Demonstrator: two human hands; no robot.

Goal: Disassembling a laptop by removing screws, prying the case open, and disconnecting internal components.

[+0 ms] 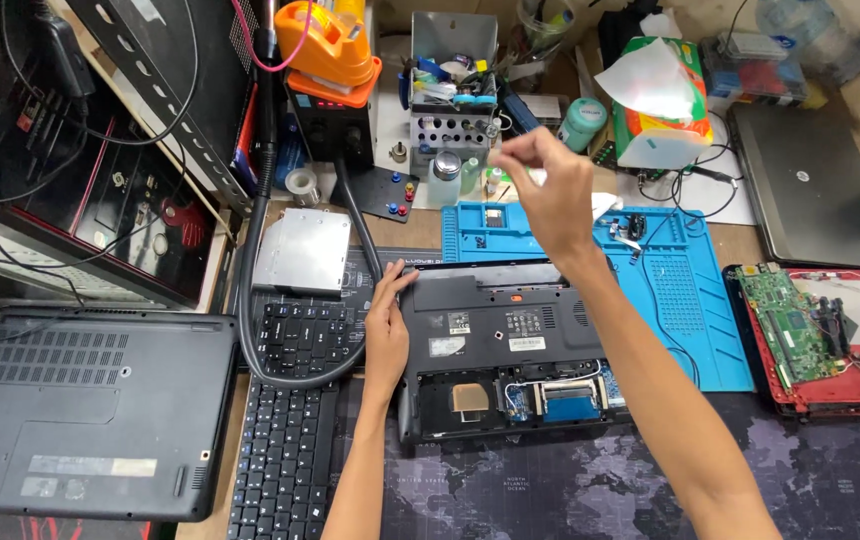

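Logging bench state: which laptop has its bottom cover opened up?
The dark laptop in the middle, under the left hand: its open bay shows internal parts. The closed black laptop at left stays fully covered.

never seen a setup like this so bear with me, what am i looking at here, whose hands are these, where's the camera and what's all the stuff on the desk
There is no machine here: a person works with two bare hands, and the one picture comes from a camera worn on their head, looking down at a cluttered repair desk.

The left hand rests on the left edge of an upturned black laptop, whose lower covers are off so inner parts show. The right hand is raised above a blue work mat, its fingers pinched together; whether they hold something tiny is too small to tell.

Around them lie a loose keyboard, a silver drive, a closed dark laptop at the left, a grey laptop at the right, and a green circuit board in a red shell.
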